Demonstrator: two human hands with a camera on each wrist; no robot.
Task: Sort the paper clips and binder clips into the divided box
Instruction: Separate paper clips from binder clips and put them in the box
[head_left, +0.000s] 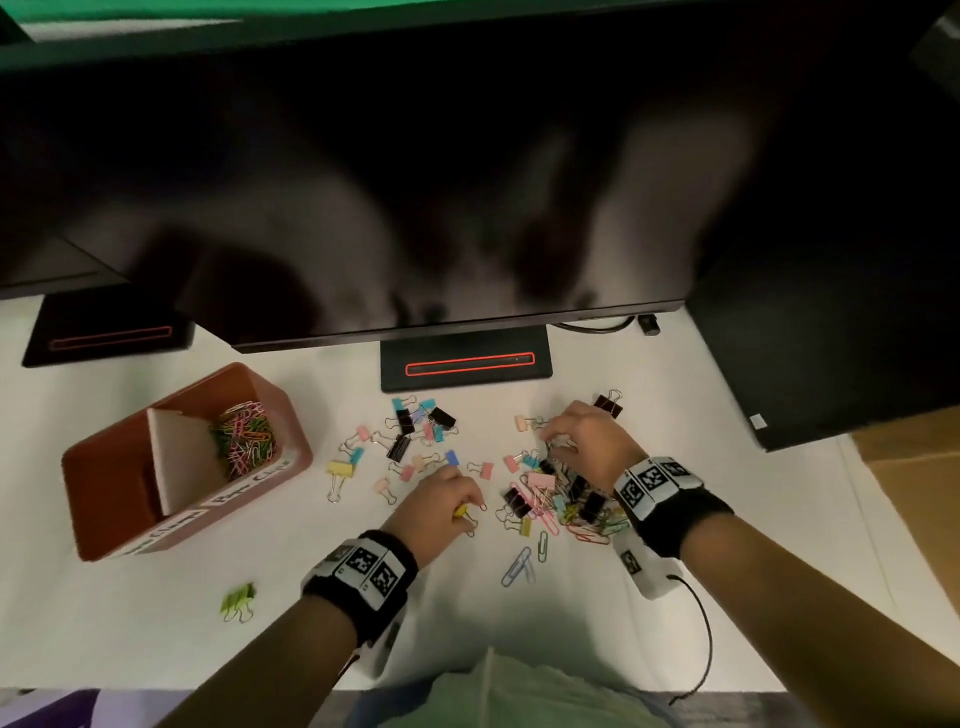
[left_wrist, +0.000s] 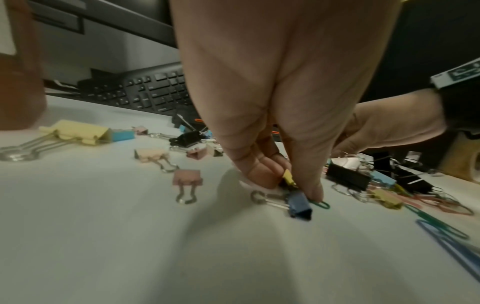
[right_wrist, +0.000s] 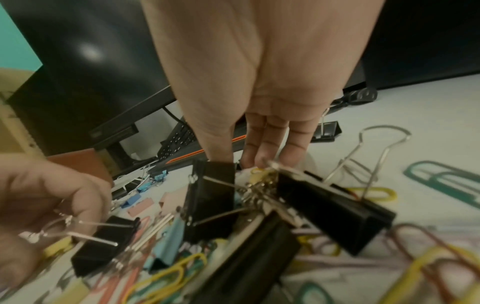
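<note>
A red-brown divided box (head_left: 130, 519) stands at the left, with coloured paper clips (head_left: 244, 436) heaped in its far compartment behind a cardboard divider. Loose binder clips (head_left: 415, 431) lie scattered mid-table. A denser pile of binder clips and paper clips (head_left: 561, 504) lies to the right. My left hand (head_left: 465, 512) pinches a small yellow binder clip (left_wrist: 289, 179), and its thumb tip rests on a blue binder clip (left_wrist: 300, 204). My right hand (head_left: 553, 441) reaches into the pile's far side, thumb and fingertips (right_wrist: 262, 158) meeting on tangled binder clip handles (right_wrist: 259, 185) beside an upright black clip (right_wrist: 213, 185).
A monitor stand (head_left: 465, 364) and a keyboard (left_wrist: 155, 92) sit behind the clips under the dark screen. A green binder clip (head_left: 239, 600) lies alone near the front left. A black case (head_left: 831, 338) and cardboard (head_left: 914, 467) bound the right side. A cable (head_left: 701, 623) trails from my right wrist.
</note>
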